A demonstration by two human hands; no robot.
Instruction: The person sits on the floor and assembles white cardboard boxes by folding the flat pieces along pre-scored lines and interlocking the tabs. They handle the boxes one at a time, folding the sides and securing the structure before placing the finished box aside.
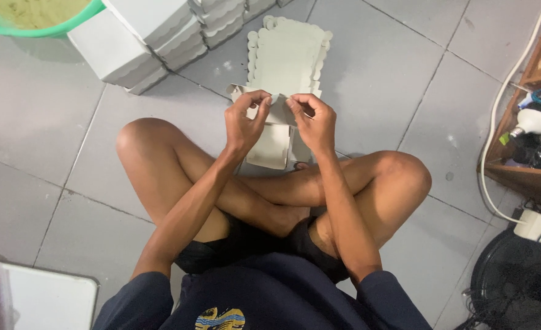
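Grey tiled floor [32, 116], someone sitting cross-legged folding a cardboard box.

Closest in, both hands are up over the knees: left hand [244, 122] and right hand [315, 122] each have a pinching grip on a flap of the flat pale box blank [285, 58], which stretches away over the floor. Further back sit stacked white boxes [154, 36] and a green basin [38, 18].
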